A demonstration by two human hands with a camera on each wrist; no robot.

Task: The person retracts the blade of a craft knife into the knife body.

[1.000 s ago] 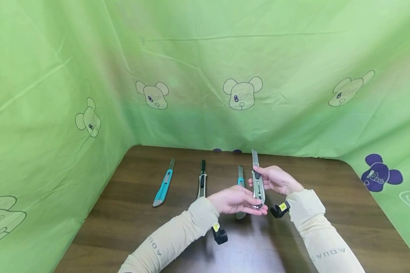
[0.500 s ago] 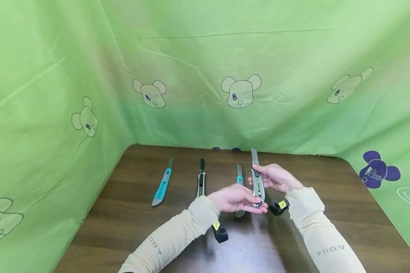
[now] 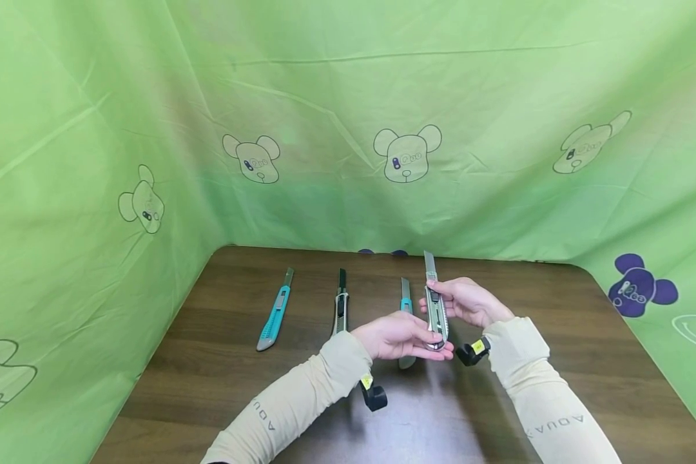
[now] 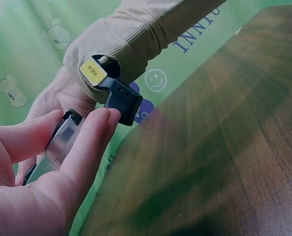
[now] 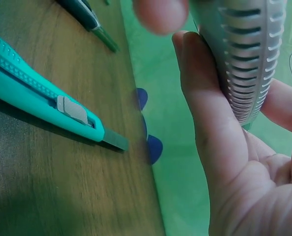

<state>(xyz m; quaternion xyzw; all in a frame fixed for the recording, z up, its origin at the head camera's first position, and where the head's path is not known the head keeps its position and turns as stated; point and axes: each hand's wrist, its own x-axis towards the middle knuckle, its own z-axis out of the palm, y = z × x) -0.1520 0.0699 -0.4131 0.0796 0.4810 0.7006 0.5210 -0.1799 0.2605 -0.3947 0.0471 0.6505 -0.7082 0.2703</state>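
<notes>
Almost nothing has been moved: above the wooden table, the silver snap-off knife is pinched — rear by the left hand, mid-body by the right hand — apparently keeping fingers off the blade.

Held cutter: ribbed metal; tbl: semi-gloss wood; bkdrop: creased cloth.

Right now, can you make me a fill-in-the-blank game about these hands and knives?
1. The left hand and right hand both hold one silver knife; the hand nearer its blade is the ____ one.
2. Besides that one, there are ____ other knives lying on the table.
3. The cloth behind the table is mostly coloured ____.

Missing words: right; three; green.
</notes>
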